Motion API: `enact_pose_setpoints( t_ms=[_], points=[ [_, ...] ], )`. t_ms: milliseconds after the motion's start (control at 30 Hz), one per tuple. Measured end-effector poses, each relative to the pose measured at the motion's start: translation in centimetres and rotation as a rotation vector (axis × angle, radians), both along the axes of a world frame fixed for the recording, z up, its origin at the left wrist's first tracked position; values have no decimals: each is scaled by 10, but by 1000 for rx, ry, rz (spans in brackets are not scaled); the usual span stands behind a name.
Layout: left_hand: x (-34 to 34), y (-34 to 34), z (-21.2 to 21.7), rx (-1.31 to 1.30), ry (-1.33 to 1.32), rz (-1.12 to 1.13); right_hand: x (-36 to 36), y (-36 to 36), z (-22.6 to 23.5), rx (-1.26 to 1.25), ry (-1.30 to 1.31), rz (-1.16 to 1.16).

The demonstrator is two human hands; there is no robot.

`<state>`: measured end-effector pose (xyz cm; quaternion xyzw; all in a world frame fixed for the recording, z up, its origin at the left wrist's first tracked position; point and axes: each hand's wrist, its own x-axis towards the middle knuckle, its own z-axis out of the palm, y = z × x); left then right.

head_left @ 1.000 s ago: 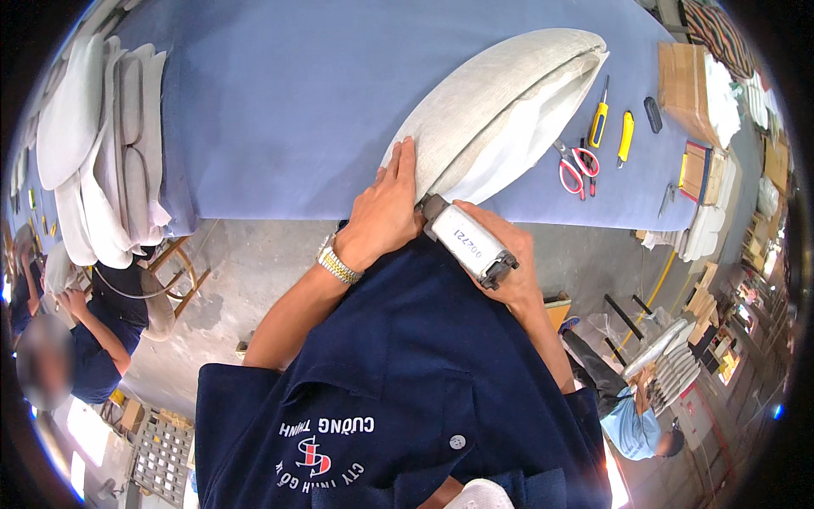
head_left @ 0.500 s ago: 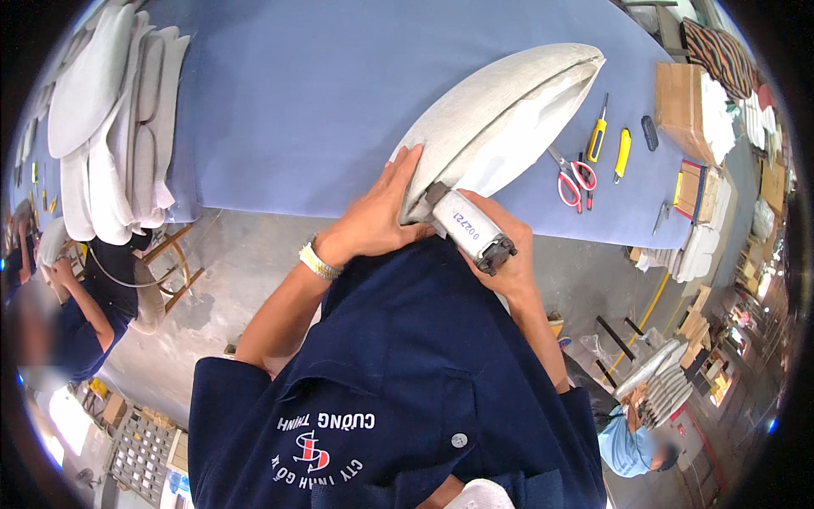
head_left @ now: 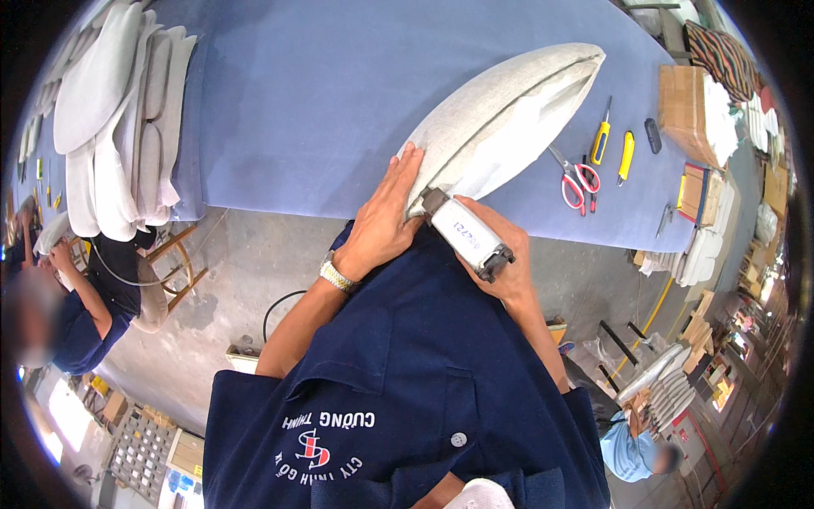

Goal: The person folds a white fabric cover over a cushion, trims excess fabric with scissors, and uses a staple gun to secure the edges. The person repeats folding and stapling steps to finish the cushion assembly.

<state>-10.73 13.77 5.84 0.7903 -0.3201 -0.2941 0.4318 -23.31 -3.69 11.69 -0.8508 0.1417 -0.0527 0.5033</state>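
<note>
A grey fabric-covered pad (head_left: 475,110), pointed at its far end and standing on its edge, rests on the blue tabletop. Its white underside (head_left: 509,153) faces right. My left hand (head_left: 386,212) grips the near end, with fingers stretched along the outer face and the thumb by the lower edge. My right hand (head_left: 510,246) is wrapped round a pneumatic staple gun (head_left: 471,233), silver with black ends. The gun's dark nose is at the pad's near end; whether it touches is unclear. My right fingers are mostly hidden behind the gun.
Right of the pad lie red-handled scissors (head_left: 573,188), a yellow screwdriver (head_left: 600,142) and a yellow utility knife (head_left: 627,154). A cardboard box (head_left: 683,106) stands farther right. Stacked grey pads (head_left: 97,93) occupy the table's left. Other people (head_left: 80,305) work at both sides.
My left wrist has shifted slightly right and toward me, its fingers still on the pad. The staple gun's nose has dropped a little along the near end.
</note>
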Motion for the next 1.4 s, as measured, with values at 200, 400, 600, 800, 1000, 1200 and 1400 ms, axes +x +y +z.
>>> enact_pose_setpoints(
  t_ms=[200,400,600,800,1000,1200,1400],
  points=[
    [0,-1,3,6,5,-6,0,-3,-1,39,59,5],
    [-3,-1,-5,1,-19,-16,7,-5,5,119,201,31],
    [-10,1,-11,20,-30,5,2,0,1,132,211,15],
    [-21,-8,-8,40,-56,36,-11,-6,-3,2,111,29],
    [-46,-20,-2,61,-57,39,-46,-15,13,-69,293,61],
    [-70,-29,-21,61,-109,90,-74,-48,33,-122,250,189],
    [-102,-48,-37,192,-157,84,-126,-142,10,-138,143,-139]
  ],
)
